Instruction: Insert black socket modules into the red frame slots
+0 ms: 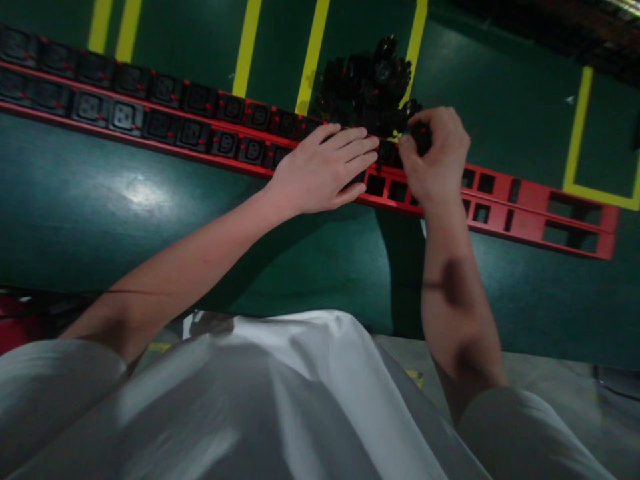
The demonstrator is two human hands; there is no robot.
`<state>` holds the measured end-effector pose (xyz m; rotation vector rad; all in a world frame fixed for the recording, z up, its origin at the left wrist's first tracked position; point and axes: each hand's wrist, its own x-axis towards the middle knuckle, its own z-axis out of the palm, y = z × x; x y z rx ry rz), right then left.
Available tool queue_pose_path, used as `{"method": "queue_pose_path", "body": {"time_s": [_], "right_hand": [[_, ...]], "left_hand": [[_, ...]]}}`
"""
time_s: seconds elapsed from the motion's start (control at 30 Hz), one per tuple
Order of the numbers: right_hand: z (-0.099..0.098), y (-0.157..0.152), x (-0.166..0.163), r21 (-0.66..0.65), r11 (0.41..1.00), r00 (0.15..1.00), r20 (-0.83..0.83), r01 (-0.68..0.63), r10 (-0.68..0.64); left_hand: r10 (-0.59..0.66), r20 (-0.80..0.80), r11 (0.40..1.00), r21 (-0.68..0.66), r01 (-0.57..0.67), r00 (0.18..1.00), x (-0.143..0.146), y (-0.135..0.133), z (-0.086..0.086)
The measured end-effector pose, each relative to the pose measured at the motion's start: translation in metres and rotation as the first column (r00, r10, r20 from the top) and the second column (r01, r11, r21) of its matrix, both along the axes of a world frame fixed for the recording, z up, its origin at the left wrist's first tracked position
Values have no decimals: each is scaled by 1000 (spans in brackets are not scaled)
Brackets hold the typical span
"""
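A: What is the right hand (434,159) gripping?

B: It is pinching a black socket module (421,135) between thumb and curled fingers, holding it just above the red rail (525,197), at the boundary between the filled and the empty cut-outs.

A: And the left hand (324,170)?

B: It is lying flat and open, palm down, fingers extended toward the right hand. It is pressing on the rail and gripping nothing. Its fingertips are almost touching the right hand.

A: Where is the rail lying?

B: It is lying across the green bench (100,213), passing under both hands. To the left of the left hand, installed sockets (125,115) are filling two rows. To the right of the right hand, empty cut-outs (483,181) are showing.

A: What is sitting beyond the hands?

B: A pile of loose black modules (367,83) is sitting on the bench, just behind the rail and directly beyond the fingertips. Yellow floor-style lines (311,57) are running across the bench past it.
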<state>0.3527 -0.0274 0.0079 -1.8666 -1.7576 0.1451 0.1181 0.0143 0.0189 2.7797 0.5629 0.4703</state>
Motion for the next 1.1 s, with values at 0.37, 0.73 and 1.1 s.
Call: {"method": "queue_pose_path", "body": {"time_s": [0.37, 0.73, 1.1], "right_hand": [[5, 0, -3, 32, 999, 994, 111, -4, 0], [2, 0, 0, 24, 999, 999, 48, -26, 24], [1, 1, 1, 14, 1000, 1000, 17, -17, 17]], "left_hand": [[-27, 222, 981, -179, 68, 975, 2, 10, -16], [-10, 172, 987, -158, 38, 985, 1, 5, -11], [-23, 18, 999, -23, 24, 1000, -1, 1, 1]]}}
